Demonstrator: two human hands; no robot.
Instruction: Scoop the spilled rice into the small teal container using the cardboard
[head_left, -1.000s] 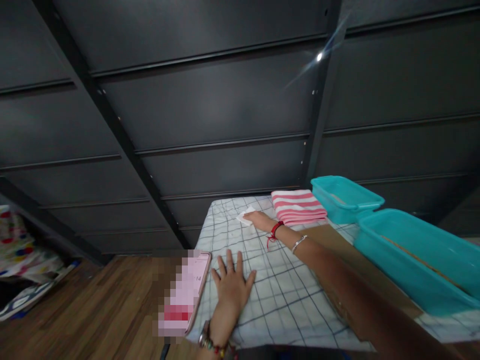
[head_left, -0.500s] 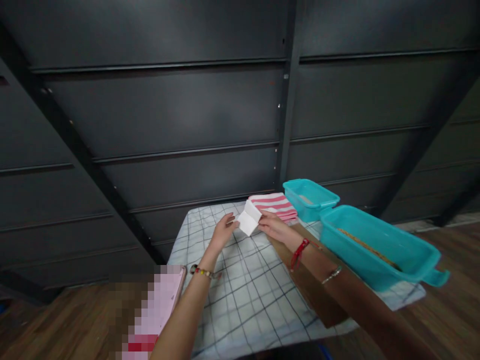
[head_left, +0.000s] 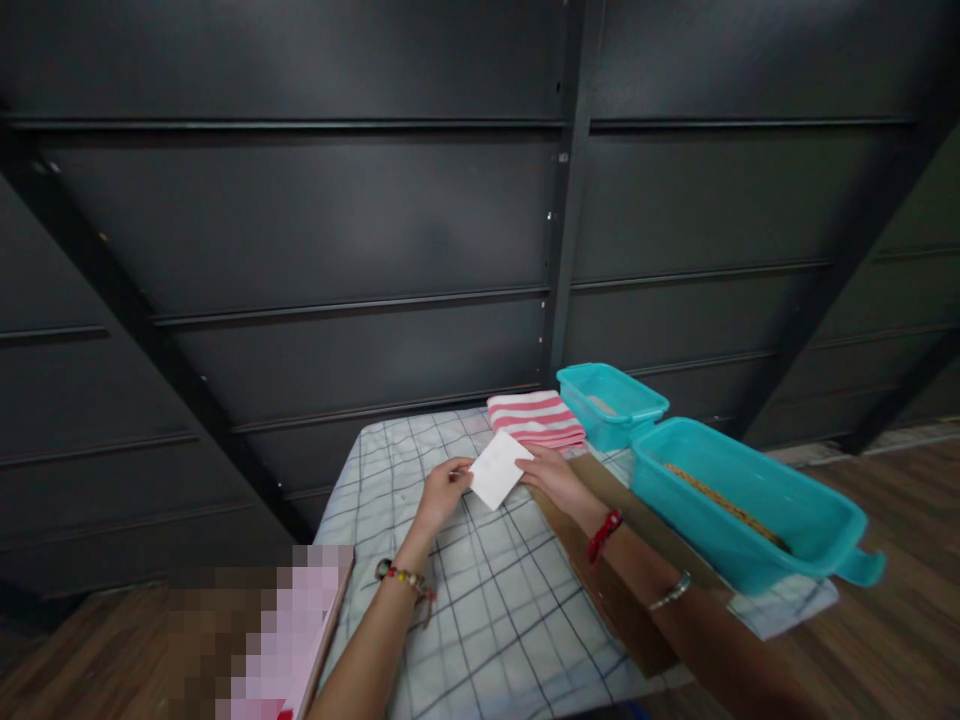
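A small white square of paper (head_left: pixel 498 472), perhaps a folded napkin, is held flat above the checked tablecloth (head_left: pixel 480 610). My left hand (head_left: pixel 444 492) pinches its left corner between thumb and fingers. On the opposite side, my right hand (head_left: pixel 556 478) grips the right edge, with the thumb lying on top. A folded pink-and-white striped towel (head_left: pixel 536 418) lies just behind the paper. Beneath my right forearm is a flat piece of brown cardboard (head_left: pixel 600 590), partly covered by the arm.
Two turquoise plastic bins stand on the right: a small bin (head_left: pixel 611 405) at the back and a larger bin (head_left: pixel 750 505) with a long yellowish-brown strip inside. A pink pixelated object (head_left: pixel 300 620) is at the lower left. A dark panelled wall (head_left: pixel 360 220) rises behind the table.
The paper was creased partly open with its upper flap raised; now it lies flatter as one square. My left hand has closed onto its corner, and both hands sit slightly lower.
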